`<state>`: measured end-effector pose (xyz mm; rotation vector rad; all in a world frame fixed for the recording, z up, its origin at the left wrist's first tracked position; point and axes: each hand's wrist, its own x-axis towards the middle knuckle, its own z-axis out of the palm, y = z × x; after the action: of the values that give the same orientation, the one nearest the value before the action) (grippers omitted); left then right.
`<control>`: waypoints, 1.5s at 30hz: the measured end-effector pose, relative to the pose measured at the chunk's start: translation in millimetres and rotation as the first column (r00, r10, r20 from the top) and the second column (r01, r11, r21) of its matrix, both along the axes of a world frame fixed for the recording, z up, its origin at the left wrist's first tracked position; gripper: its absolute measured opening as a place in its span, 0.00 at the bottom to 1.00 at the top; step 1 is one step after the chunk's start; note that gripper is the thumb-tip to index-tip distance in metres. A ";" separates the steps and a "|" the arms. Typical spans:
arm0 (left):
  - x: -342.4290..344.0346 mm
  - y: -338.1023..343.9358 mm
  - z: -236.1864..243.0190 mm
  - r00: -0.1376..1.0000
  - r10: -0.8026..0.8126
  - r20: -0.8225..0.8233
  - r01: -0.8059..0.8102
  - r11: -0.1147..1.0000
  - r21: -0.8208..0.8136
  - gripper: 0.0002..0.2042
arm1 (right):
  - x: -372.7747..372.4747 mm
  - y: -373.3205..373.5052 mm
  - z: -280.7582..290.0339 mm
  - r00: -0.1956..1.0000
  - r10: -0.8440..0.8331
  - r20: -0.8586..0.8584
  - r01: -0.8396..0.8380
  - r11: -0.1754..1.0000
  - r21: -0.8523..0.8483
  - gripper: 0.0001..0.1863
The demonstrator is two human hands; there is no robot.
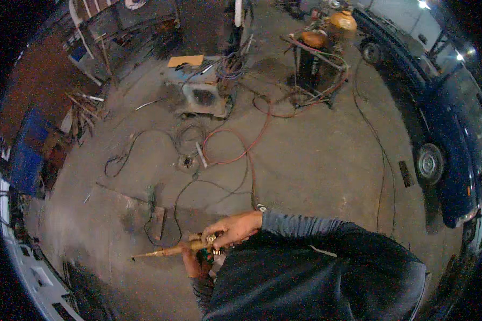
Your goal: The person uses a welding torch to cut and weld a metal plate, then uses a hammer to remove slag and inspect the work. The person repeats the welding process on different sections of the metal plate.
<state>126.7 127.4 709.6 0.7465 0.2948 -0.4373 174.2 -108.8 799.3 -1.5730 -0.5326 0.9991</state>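
A brass-coloured gas torch [174, 250] is held low in front of my body, its thin tip pointing left. My left hand [190, 261] is closed round the torch body from below, partly hidden behind it. From the right, my right hand [236, 229] reaches over the rear end, fingers closed at the brass valve knob [211, 239]. The fingertips and the rear fittings overlap, so their exact contact is hard to make out. Both forearms wear grey sleeves.
Red and dark hoses [253, 176] loop over the concrete floor ahead. A metal stand [206, 99] carries cables and a yellowish board. Behind it, gas cylinders [311, 40] stand in a cart. A dark vehicle [444, 123] is at right; scrap pieces [85, 112] lie left.
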 end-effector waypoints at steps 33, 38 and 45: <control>-25.9 -108.9 -114.7 0.909 0.320 -0.267 -0.348 0.935 -0.064 0.20 | -63.3 -331.1 -69.8 0.603 -0.583 0.544 0.794 0.505 -0.338 0.21; 75.5 -228.0 -90.8 0.838 0.510 -0.192 -0.520 0.854 0.001 0.20 | -24.6 -483.3 -72.8 0.509 -0.585 0.631 0.858 0.404 -0.317 0.18; 171.9 -343.1 -46.7 0.936 0.324 -0.137 -0.344 0.925 -0.164 0.18 | 2.3 -649.4 1.5 0.374 -0.514 0.772 0.927 0.213 -0.308 0.19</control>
<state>298.6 -215.7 662.9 0.4772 0.4681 -0.1763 176.5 -758.1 800.8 -2.4760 0.4732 -0.1513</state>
